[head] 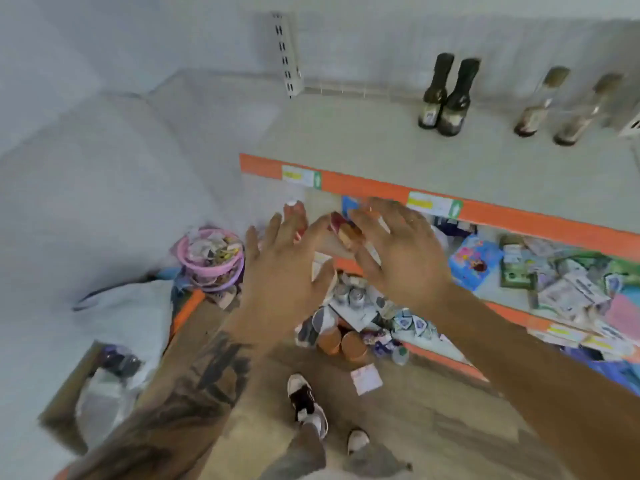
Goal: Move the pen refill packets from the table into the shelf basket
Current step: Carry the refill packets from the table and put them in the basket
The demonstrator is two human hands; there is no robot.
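Observation:
My left hand (280,271) and my right hand (398,251) are raised side by side in front of the orange-edged shelf (519,216), fingers spread and straight, backs toward me. A blurred red and yellow packet (341,230) shows in the gap between them; I cannot tell whether either hand touches it. A pink basket (187,263) holding several small packets sits at the shelf's left end, just left of my left hand. At the lower left, a brown table (65,393) carries clear plastic packets (104,386).
Two dark bottles (446,95) and two clear bottles (557,105) stand on the top shelf. Loose packets and cards (561,282) crowd the lower shelf at right. Jars (343,341) and a paper slip (365,377) lie on the floor near my shoes (306,403).

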